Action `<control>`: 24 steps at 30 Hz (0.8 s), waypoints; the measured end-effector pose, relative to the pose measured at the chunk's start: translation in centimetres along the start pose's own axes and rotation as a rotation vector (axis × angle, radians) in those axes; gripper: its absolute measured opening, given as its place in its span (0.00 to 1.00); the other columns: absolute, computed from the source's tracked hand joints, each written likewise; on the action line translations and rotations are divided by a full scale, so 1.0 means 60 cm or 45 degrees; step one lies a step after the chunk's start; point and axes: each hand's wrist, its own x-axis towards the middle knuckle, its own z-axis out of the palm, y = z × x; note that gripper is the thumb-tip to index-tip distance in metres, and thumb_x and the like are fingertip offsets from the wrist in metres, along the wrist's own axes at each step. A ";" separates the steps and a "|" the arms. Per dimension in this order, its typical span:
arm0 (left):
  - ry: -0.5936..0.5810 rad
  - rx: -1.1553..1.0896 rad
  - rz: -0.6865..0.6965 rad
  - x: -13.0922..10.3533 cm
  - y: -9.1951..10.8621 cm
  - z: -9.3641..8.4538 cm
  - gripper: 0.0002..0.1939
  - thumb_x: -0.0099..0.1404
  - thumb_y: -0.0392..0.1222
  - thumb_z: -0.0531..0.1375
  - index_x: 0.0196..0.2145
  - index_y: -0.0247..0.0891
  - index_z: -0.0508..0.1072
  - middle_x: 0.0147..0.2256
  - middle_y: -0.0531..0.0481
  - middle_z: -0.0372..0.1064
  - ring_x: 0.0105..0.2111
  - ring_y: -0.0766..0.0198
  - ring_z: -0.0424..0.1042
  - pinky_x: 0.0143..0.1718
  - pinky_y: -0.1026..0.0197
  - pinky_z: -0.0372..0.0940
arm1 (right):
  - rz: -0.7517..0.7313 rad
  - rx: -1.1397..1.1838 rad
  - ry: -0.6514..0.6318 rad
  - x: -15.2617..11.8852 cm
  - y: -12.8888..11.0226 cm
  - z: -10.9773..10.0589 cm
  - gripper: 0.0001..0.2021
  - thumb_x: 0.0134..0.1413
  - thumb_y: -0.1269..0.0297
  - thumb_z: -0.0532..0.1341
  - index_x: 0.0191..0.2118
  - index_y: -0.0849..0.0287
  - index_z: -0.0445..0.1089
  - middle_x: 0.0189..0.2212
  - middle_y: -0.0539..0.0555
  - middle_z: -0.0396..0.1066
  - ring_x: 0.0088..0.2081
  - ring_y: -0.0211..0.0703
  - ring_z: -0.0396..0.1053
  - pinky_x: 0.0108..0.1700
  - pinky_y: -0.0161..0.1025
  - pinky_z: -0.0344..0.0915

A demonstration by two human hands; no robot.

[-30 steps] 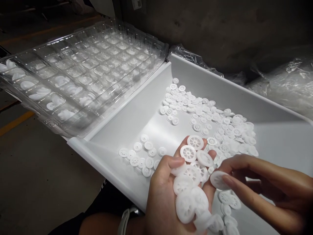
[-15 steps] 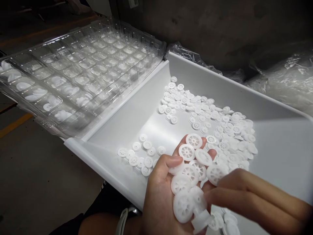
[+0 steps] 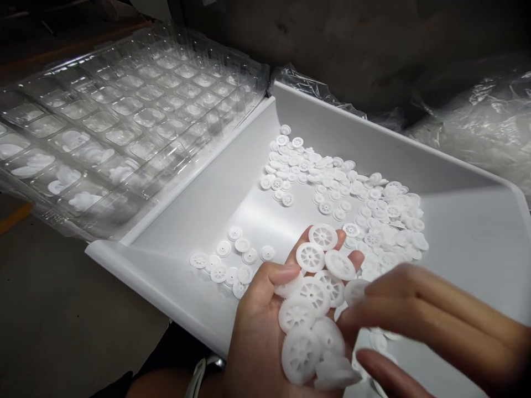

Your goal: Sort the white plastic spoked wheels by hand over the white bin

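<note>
Left hand cups gears; right hand, close at three o'clock, touches one, grip unclear. Tray at ten o'clock.

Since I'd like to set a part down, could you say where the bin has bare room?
In the bin, between the wheel cluster and the heap, and right of the heap. Crowded: the heap and left hand.

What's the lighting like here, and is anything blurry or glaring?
In the head view, a bright patch glares off the bin, glints speckle the clear tray and plastic film, and the background sits in deep shadow; same view, the right hand is blurred, the left hand sharper.
</note>
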 end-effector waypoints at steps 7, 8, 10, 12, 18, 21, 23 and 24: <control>-0.203 0.024 -0.148 -0.003 0.014 -0.011 0.19 0.60 0.42 0.52 0.45 0.41 0.76 0.32 0.50 0.74 0.33 0.63 0.73 0.39 0.64 0.66 | 0.057 -0.198 0.180 0.020 0.004 0.013 0.05 0.66 0.61 0.57 0.46 0.48 0.65 0.43 0.54 0.54 0.41 0.47 0.58 0.36 0.42 0.66; -0.221 0.033 -0.154 -0.003 0.015 -0.012 0.16 0.60 0.42 0.52 0.42 0.41 0.76 0.31 0.51 0.73 0.34 0.63 0.74 0.41 0.63 0.66 | 0.091 -0.137 0.179 0.021 0.002 0.018 0.04 0.66 0.63 0.58 0.45 0.48 0.65 0.43 0.54 0.53 0.40 0.46 0.59 0.35 0.40 0.69; -0.231 0.088 -0.190 -0.006 0.018 -0.013 0.13 0.61 0.43 0.52 0.36 0.41 0.75 0.30 0.52 0.72 0.36 0.61 0.74 0.45 0.62 0.65 | 0.177 0.040 0.198 0.024 0.000 0.028 0.04 0.64 0.66 0.59 0.42 0.49 0.66 0.43 0.54 0.53 0.40 0.44 0.60 0.29 0.32 0.71; -0.244 0.180 -0.238 -0.011 0.021 -0.011 0.14 0.64 0.45 0.50 0.35 0.42 0.75 0.33 0.50 0.73 0.40 0.58 0.75 0.49 0.58 0.65 | 0.278 0.220 0.246 0.027 -0.001 0.036 0.05 0.63 0.68 0.60 0.40 0.49 0.66 0.44 0.55 0.55 0.42 0.43 0.62 0.24 0.25 0.70; -0.249 0.302 -0.229 -0.018 0.025 -0.013 0.24 0.63 0.47 0.52 0.57 0.47 0.67 0.46 0.48 0.73 0.50 0.52 0.73 0.55 0.50 0.62 | 0.651 0.979 0.206 0.036 -0.002 0.035 0.07 0.60 0.52 0.63 0.35 0.47 0.70 0.42 0.49 0.59 0.23 0.33 0.69 0.22 0.34 0.74; -0.226 0.323 -0.158 -0.014 0.023 -0.010 0.27 0.60 0.47 0.54 0.58 0.44 0.67 0.48 0.46 0.74 0.53 0.48 0.71 0.57 0.49 0.62 | 0.794 1.060 0.212 0.037 0.002 0.023 0.14 0.55 0.44 0.65 0.32 0.48 0.70 0.36 0.49 0.63 0.29 0.38 0.70 0.28 0.34 0.71; -0.210 0.330 -0.098 -0.012 0.021 -0.005 0.27 0.60 0.46 0.54 0.57 0.43 0.69 0.48 0.46 0.74 0.55 0.46 0.70 0.58 0.48 0.61 | 0.813 1.021 0.205 0.035 0.012 0.016 0.15 0.55 0.42 0.65 0.31 0.47 0.70 0.32 0.49 0.63 0.34 0.41 0.66 0.32 0.33 0.67; -0.195 0.325 -0.082 -0.013 0.020 -0.002 0.27 0.61 0.45 0.52 0.57 0.42 0.69 0.48 0.46 0.75 0.56 0.46 0.69 0.59 0.47 0.60 | 0.827 1.026 0.198 0.033 0.019 0.014 0.15 0.55 0.42 0.64 0.32 0.47 0.70 0.31 0.49 0.62 0.34 0.41 0.63 0.32 0.33 0.65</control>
